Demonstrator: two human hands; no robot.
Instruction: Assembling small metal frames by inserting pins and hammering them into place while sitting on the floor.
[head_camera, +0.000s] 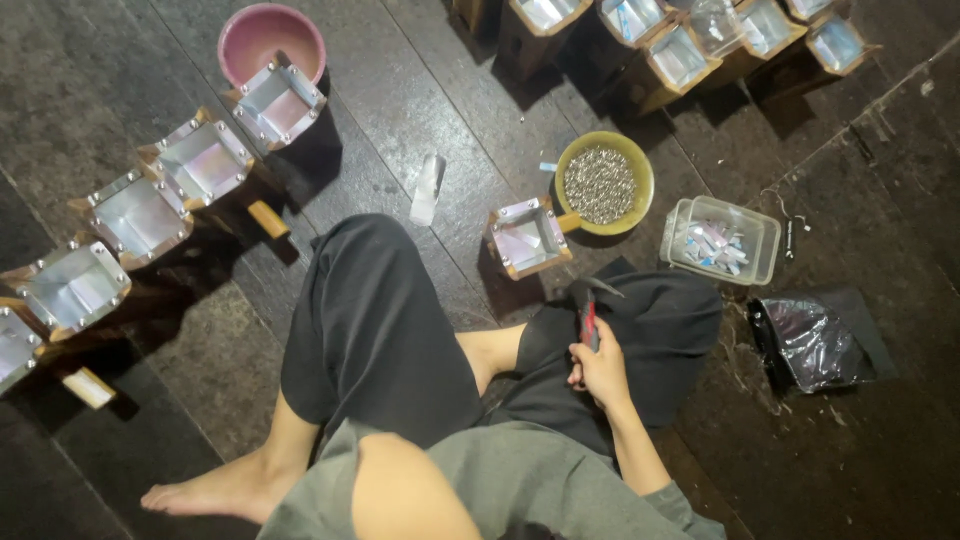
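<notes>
Hammer (590, 318) w/ red handle in right hand (600, 370), resting on lap over black shorts; head dark, near knee. Looks stiff, head-heavy; best gripped low on handle. Right hand fist closed round handle. Left hand not in view, can't tell state. Wooden box w/ metal lining (527, 236) just ahead on floor, touching yellow bowl of small metal bits (603, 183).

The right hand (598, 372) grips a red-handled tool (589, 322) over black shorts (640, 330). Just beyond the grip are a yellow-green bowl (640, 172) with silvery grey pieces (599, 184), and far left a pink bowl (270, 38).
</notes>
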